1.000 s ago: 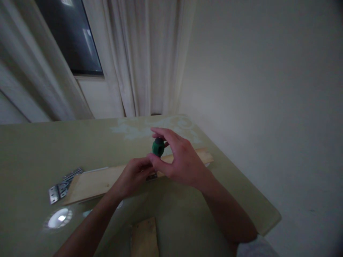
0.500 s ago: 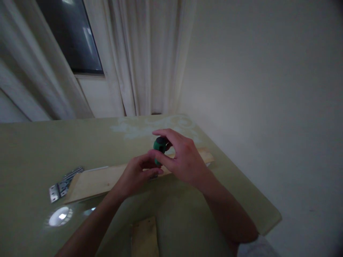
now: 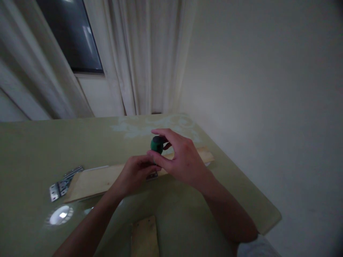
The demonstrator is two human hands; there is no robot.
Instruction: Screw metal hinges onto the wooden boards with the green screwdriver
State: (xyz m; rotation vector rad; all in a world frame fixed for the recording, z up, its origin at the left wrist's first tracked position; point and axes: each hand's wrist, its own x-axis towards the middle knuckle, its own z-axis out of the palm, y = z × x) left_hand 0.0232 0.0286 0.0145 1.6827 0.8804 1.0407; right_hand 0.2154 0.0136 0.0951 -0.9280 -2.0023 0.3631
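Observation:
A screwdriver with a green and black handle (image 3: 157, 144) stands roughly upright over a long wooden board (image 3: 93, 182). My right hand (image 3: 180, 157) curls round the handle, thumb in front and fingers behind, the index finger raised near its top. Below it, my left hand (image 3: 136, 175) is closed in a pinch close to the lower end of the screwdriver; what its fingertips hold is hidden. Under those fingertips a dark metal hinge (image 3: 152, 176) shows at the board's near edge. The screwdriver's tip is out of sight.
Several metal hinges (image 3: 55, 192) lie by the board's left end. A shorter wooden piece (image 3: 144, 237) rests near the front of the green table (image 3: 214, 214). A wall (image 3: 257, 107) runs along the right side, with curtains (image 3: 144, 57) behind.
The screwdriver handle has shifted slightly left, and my left hand's fingers have moved up a little. More of the metal hinge shows beneath them.

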